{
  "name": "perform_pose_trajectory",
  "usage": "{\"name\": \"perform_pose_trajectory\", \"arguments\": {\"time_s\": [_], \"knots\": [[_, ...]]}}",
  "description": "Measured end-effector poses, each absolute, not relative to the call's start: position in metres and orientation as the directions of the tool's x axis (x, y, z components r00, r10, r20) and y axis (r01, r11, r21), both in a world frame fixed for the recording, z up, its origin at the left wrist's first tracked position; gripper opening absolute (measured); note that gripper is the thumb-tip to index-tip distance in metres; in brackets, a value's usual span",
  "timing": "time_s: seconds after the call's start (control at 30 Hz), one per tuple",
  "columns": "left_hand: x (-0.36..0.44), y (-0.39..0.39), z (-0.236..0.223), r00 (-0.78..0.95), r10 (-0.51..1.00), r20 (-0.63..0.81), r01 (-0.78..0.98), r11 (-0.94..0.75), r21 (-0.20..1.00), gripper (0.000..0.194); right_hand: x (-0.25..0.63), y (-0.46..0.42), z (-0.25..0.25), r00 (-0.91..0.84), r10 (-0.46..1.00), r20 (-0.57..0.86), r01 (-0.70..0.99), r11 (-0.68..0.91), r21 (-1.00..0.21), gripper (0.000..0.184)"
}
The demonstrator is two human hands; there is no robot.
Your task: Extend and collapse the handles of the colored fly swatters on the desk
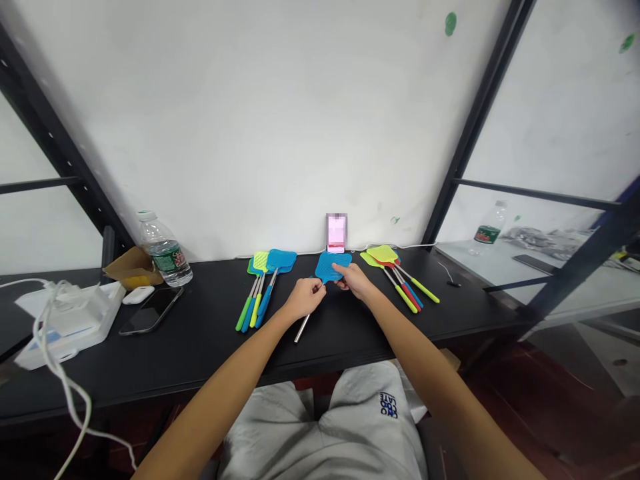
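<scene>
A blue fly swatter head is held between my two hands above the black table. My right hand grips its right side, thumb on top of the mesh. My left hand is closed where the head narrows to its neck, fingers pinched together. Below the left hand a bare metal rod slants down toward the table's front; no coloured grip shows on it. Whether the rod is joined to the head is hidden by my fingers. Left of my hands lie several fly swatters in green, yellow and blue; more fly swatters lie on the right.
Behind the swatter a lit phone leans on the white wall. At left on the black table are a dark phone, a white case, a water bottle, a cardboard box and a power strip with cables.
</scene>
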State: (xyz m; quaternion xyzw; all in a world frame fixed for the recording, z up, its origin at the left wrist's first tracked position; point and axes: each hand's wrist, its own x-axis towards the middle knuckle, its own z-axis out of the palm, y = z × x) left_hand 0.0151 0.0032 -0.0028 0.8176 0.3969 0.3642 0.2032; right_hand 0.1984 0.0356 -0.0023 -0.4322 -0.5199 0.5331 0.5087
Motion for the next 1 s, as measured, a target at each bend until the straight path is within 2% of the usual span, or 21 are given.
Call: {"name": "perform_pose_trajectory", "arguments": {"time_s": [0.17, 0.43, 0.5, 0.57, 0.67, 0.8, 0.9, 1.0], "knots": [[0.015, 0.006, -0.005, 0.416, 0.787, 0.455, 0.488, -0.615, 0.619, 0.031, 0.201, 0.04, -0.005, -0.125, 0.989, 0.08, -0.148, 0.062, -0.987, 0.045], [0.017, 0.0, 0.002, 0.398, 0.8, 0.449, 0.46, -0.597, 0.657, 0.032, 0.203, 0.041, -0.002, -0.121, 0.989, 0.081, -0.336, 0.036, -0.941, 0.046], [0.016, -0.003, 0.004, 0.397, 0.81, 0.431, 0.46, -0.582, 0.671, 0.032, 0.213, 0.043, 0.002, -0.028, 0.999, 0.042, -0.399, 0.028, -0.916, 0.043], [0.014, -0.004, 0.004, 0.386, 0.82, 0.422, 0.464, -0.568, 0.68, 0.031, 0.23, 0.047, 0.003, 0.176, 0.984, -0.025, -0.428, 0.054, -0.902, 0.039], [0.013, -0.004, 0.0, 0.344, 0.837, 0.426, 0.481, -0.546, 0.685, 0.03, 0.254, 0.051, 0.0, 0.423, 0.906, -0.014, -0.249, 0.101, -0.963, 0.028], [0.012, 0.0, -0.005, 0.349, 0.842, 0.411, 0.516, -0.539, 0.666, 0.03, 0.26, 0.053, -0.009, 0.34, 0.94, 0.021, 0.102, -0.015, -0.995, 0.026], [0.012, 0.003, -0.006, 0.35, 0.842, 0.412, 0.542, -0.54, 0.644, 0.03, 0.252, 0.054, -0.013, 0.263, 0.964, 0.046, 0.375, -0.058, -0.925, 0.031], [0.012, 0.005, -0.007, 0.336, 0.843, 0.42, 0.559, -0.537, 0.631, 0.031, 0.248, 0.054, -0.014, 0.294, 0.944, 0.15, 0.617, -0.068, -0.784, 0.031]]}}
